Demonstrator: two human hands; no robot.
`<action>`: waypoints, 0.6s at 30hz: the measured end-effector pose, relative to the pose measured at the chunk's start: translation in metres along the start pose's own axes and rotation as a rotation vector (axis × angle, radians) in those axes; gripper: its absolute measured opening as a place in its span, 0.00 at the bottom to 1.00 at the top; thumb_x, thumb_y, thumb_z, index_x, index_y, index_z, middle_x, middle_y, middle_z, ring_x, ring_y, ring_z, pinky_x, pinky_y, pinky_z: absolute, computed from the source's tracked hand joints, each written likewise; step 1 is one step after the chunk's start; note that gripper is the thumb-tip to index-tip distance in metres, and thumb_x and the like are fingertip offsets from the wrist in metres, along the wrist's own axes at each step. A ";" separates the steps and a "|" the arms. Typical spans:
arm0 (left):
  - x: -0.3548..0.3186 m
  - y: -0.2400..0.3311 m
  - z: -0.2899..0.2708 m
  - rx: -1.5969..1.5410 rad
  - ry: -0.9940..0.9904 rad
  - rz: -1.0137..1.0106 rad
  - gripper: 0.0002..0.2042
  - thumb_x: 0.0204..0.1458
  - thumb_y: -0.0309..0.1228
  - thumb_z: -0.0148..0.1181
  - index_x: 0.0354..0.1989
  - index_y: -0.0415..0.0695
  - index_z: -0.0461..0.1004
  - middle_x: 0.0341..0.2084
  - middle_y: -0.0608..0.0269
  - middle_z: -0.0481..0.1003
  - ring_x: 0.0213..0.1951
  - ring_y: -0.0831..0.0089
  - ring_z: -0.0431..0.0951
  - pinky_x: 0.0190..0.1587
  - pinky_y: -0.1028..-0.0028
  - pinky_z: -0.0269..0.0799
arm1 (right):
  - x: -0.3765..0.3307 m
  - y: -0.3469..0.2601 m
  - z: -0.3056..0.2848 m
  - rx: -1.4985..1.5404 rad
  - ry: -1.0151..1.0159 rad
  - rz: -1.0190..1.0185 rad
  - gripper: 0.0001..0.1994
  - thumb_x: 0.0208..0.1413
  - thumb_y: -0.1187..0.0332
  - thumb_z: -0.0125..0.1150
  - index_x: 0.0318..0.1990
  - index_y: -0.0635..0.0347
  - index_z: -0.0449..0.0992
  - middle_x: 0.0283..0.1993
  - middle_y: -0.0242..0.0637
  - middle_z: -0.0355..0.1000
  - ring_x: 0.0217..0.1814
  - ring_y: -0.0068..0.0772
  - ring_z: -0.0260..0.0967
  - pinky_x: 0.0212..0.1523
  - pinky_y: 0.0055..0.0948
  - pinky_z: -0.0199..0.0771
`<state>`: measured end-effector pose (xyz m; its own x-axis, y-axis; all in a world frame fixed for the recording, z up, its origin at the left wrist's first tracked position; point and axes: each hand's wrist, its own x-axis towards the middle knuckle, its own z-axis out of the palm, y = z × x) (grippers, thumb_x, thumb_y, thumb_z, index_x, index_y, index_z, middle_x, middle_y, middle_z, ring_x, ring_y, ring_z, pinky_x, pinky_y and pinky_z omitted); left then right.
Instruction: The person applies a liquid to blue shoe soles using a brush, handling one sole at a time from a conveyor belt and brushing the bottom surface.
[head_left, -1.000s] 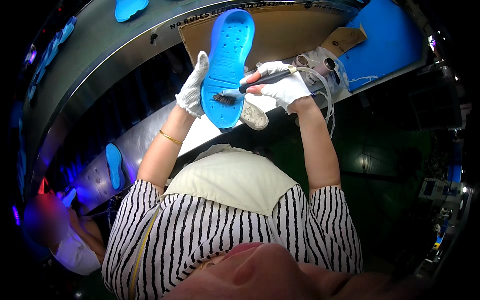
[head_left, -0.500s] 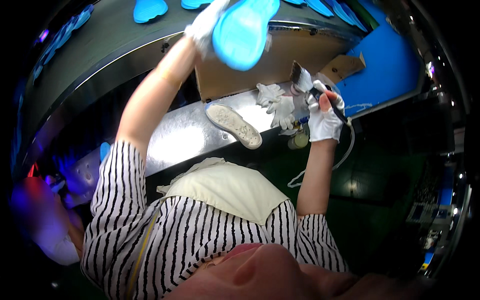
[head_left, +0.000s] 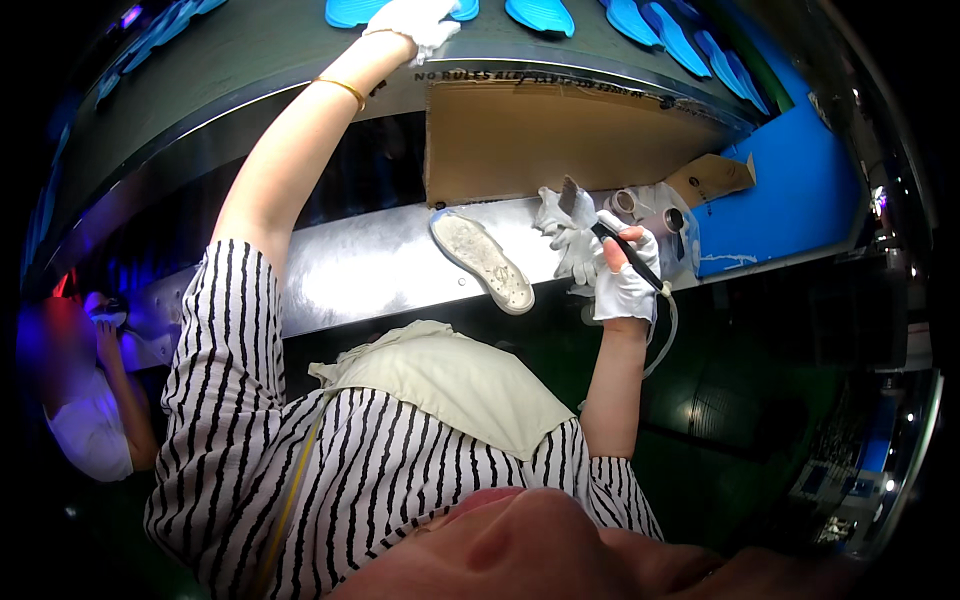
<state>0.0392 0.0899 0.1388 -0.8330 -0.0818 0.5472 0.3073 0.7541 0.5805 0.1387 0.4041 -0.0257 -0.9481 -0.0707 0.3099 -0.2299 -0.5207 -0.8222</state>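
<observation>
Left hand (head_left: 420, 18): white-gloved, arm stretched far up, resting on a blue insole (head_left: 362, 12) on the far conveyor belt (head_left: 250, 50); grip cannot be told.
Right hand (head_left: 625, 280): gloved, closed around a black brush tool (head_left: 625, 250), elbow bent, held aside near the steel ledge (head_left: 360, 270).
Grey sole (head_left: 482, 260): lies loose on that ledge.
</observation>
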 end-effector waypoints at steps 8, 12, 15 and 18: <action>-0.050 -0.012 -0.059 0.512 0.361 0.507 0.10 0.49 0.32 0.57 0.38 0.41 0.75 0.35 0.48 0.74 0.39 0.60 0.73 0.40 0.63 0.69 | 0.007 0.012 0.015 -0.180 0.065 0.104 0.12 0.48 0.81 0.60 0.40 0.61 0.69 0.39 0.37 0.72 0.36 0.25 0.72 0.41 0.22 0.73; -0.056 -0.017 -0.065 -1.203 0.561 0.265 0.18 0.59 0.40 0.50 0.52 0.43 0.67 0.42 0.57 0.73 0.46 0.66 0.72 0.57 0.68 0.60 | 0.008 0.014 0.011 -0.079 0.139 0.075 0.12 0.50 0.80 0.59 0.41 0.60 0.67 0.38 0.37 0.72 0.35 0.26 0.73 0.37 0.23 0.75; -0.071 -0.057 -0.061 -1.589 -0.267 0.382 0.27 0.57 0.57 0.38 0.29 0.44 0.72 0.30 0.52 0.72 0.29 0.66 0.72 0.33 0.70 0.72 | 0.007 0.009 0.030 -0.057 0.028 0.039 0.12 0.48 0.81 0.58 0.40 0.58 0.68 0.38 0.35 0.71 0.38 0.25 0.71 0.41 0.22 0.72; -0.110 -0.062 -0.005 -1.848 -0.458 -0.089 0.31 0.60 0.55 0.31 0.09 0.48 0.60 0.26 0.50 0.70 0.25 0.68 0.66 0.33 0.71 0.67 | 0.004 0.017 0.051 -0.060 -0.091 0.055 0.14 0.46 0.83 0.59 0.39 0.57 0.67 0.33 0.31 0.69 0.33 0.20 0.68 0.37 0.19 0.68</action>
<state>0.1141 0.0487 0.0450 -0.8173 0.3122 0.4843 0.0422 -0.8058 0.5907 0.1418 0.3513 -0.0142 -0.9365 -0.1757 0.3034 -0.1934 -0.4627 -0.8652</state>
